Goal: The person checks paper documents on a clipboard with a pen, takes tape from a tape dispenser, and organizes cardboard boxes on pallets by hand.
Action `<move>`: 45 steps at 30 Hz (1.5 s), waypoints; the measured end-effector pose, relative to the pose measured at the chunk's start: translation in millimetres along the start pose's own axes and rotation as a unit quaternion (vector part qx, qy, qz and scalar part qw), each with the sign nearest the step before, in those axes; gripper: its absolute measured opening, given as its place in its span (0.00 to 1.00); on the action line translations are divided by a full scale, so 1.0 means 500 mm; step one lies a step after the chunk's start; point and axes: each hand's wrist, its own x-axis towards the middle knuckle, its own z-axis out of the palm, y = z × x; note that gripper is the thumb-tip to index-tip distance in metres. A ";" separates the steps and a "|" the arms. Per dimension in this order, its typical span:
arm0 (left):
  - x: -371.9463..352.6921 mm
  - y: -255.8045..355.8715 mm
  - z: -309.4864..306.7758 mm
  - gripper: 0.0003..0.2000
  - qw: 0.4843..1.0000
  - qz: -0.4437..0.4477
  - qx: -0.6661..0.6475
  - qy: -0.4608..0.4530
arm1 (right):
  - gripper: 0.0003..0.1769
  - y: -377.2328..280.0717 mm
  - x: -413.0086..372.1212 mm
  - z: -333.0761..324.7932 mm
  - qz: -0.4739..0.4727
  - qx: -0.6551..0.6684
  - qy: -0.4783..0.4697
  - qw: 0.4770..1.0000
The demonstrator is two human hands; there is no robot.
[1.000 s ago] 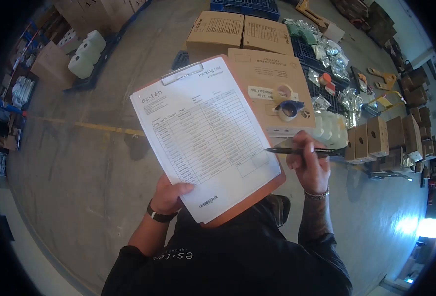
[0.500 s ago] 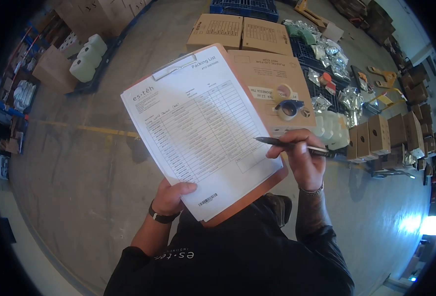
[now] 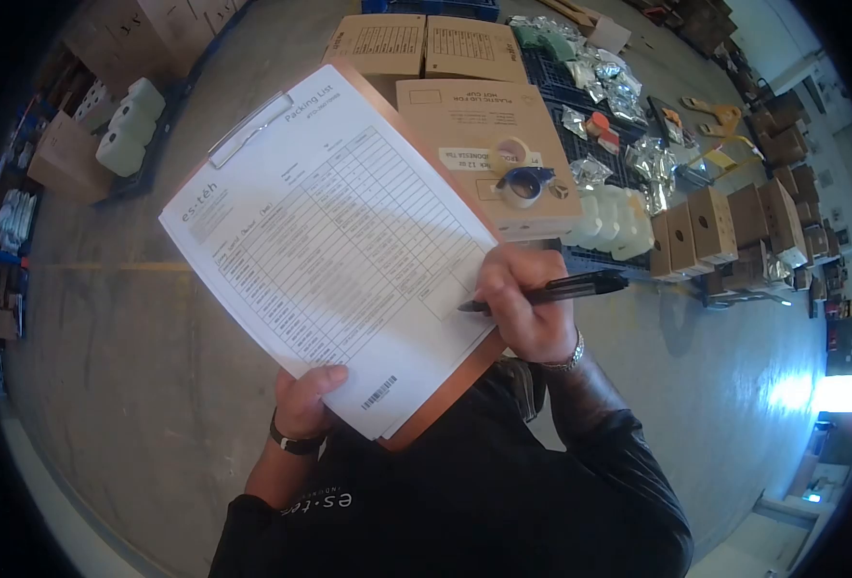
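My left hand [image 3: 307,397] grips the lower left edge of a brown clipboard [image 3: 445,397], its thumb on top of the paper. A packing list [image 3: 320,250] with a printed table and a barcode lies under the metal clip [image 3: 250,128] at the top. In my right hand [image 3: 532,303] is a black pen [image 3: 580,286], pinched between the fingers. The pen's tip points at the lower right part of the sheet, near a box below the table; whether it touches the paper I cannot tell.
Beyond the clipboard stands a cardboard box [image 3: 484,120] with tape rolls [image 3: 522,186] on top. White jugs [image 3: 614,217] and foil-wrapped items [image 3: 618,91] are on blue pallets to its right. More cartons [image 3: 710,226] stand farther right. White containers [image 3: 122,149] are at upper left.
The clipboard has turned counterclockwise and shifted left in view. My right hand has moved left and closer, its side now against the sheet's right edge. The surroundings have shifted left too.
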 end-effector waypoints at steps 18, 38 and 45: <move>-0.013 0.011 0.002 0.30 1.000 -0.006 0.021 0.008 | 0.19 0.001 0.011 0.022 -0.011 -0.084 0.004 0.996; -0.008 0.027 -0.007 0.33 0.999 0.016 0.029 0.014 | 0.20 -0.017 0.025 0.028 -0.007 -0.099 0.004 0.995; 0.000 0.038 -0.018 0.30 0.999 0.032 -0.020 0.008 | 0.15 -0.001 0.013 0.035 -0.053 -0.107 0.161 0.980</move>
